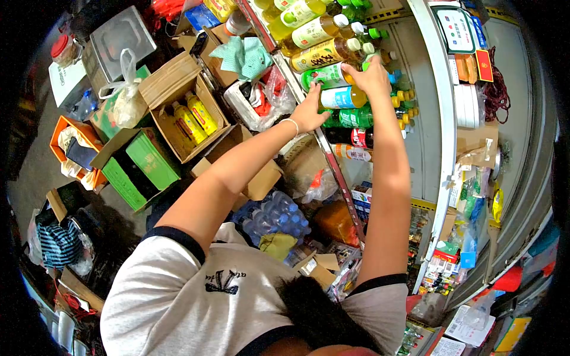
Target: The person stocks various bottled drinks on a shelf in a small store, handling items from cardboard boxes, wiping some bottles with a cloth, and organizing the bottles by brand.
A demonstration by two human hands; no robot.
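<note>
Drink bottles lie in rows on a shelf, caps toward the right. My right hand (372,78) is closed around the cap end of a green-labelled bottle (323,76), its cap hidden by the fingers. My left hand (308,110) is open, thumb and fingers apart, at the base ends of that bottle and a blue-labelled bottle (341,97) below it. A dark tea bottle (320,54) lies just above. Green soda bottles (353,117), a red-labelled cola bottle (360,137) and an orange drink bottle (351,152) lie below.
An open cardboard box (172,107) with yellow bottles stands to the left, beside a green box (142,166). The shelf's metal edge (333,163) runs beside my left hand. Water bottles (273,216) in plastic are near my body. A white rail (438,118) curves at right.
</note>
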